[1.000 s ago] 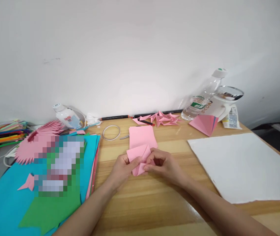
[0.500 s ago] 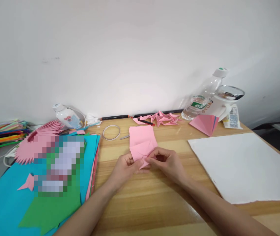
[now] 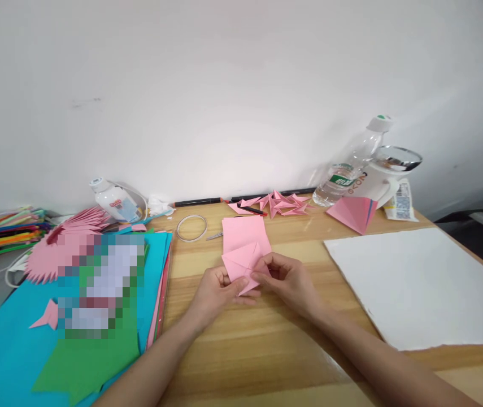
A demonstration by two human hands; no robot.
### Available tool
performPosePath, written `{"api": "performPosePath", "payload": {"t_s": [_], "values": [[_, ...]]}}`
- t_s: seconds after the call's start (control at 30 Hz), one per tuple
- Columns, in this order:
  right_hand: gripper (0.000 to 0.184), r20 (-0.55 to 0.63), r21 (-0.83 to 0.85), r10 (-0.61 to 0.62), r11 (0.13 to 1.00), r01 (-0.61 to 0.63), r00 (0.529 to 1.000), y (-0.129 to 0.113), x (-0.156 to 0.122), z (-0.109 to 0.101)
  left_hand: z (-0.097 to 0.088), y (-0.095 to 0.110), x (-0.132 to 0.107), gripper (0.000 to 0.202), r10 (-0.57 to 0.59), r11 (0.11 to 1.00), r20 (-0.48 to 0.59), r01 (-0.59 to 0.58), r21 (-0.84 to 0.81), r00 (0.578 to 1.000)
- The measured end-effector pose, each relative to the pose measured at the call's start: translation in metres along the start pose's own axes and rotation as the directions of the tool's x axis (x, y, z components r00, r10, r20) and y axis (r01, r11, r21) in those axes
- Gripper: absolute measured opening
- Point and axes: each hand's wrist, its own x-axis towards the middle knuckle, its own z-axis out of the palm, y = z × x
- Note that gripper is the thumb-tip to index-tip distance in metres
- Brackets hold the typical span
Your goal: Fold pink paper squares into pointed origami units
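Between my two hands is a small pink origami paper (image 3: 241, 261), folded into a square with crease lines meeting near its middle. My left hand (image 3: 220, 288) grips its lower left edge, thumb on top and fingers underneath. At its right side, my right hand (image 3: 287, 278) pinches the paper between thumb and bent fingers. Just beyond it, a stack of pink paper squares (image 3: 244, 229) lies on the wooden table (image 3: 233, 356), partly covered by the folded piece. Several folded pink pointed pieces (image 3: 281, 204) lie against the wall.
At left, a pink folded ring (image 3: 67, 243) and a green sheet (image 3: 92, 367) rest on blue paper (image 3: 8, 339). A roll of tape (image 3: 192, 228) and a white bottle (image 3: 116, 200) stand behind. At right are a white board (image 3: 419, 288), a water bottle (image 3: 347, 169) and a pink folded cone (image 3: 353, 213).
The pink paper has opened flatter into a square, its creased face now showing more. Both hands stay in nearly the same place, still gripping it.
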Motion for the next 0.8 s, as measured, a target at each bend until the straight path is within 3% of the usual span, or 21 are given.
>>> {"api": "performPosePath", "payload": {"t_s": [0.2, 0.43, 0.8], "values": [[0.02, 0.046, -0.089, -0.021, 0.996, 0.025, 0.999, 0.001, -0.0014, -0.0004, 0.0003, 0.0012, -0.0001, 0.038, -0.006, 1.0, -0.003, 0.006, -0.001, 1.0], [0.017, -0.068, -0.125, -0.025, 0.992, 0.016, 0.997, 0.0002, 0.0008, -0.0045, -0.0053, 0.003, -0.0008, 0.044, 0.004, 1.0, 0.1, -0.005, 0.009, 0.995], [0.02, -0.067, -0.109, 0.002, 0.994, -0.01, 0.998, 0.0015, 0.0003, -0.0058, -0.0031, 0.0008, -0.0011, 0.04, -0.026, 1.0, 0.047, 0.027, -0.009, 0.999]]}}
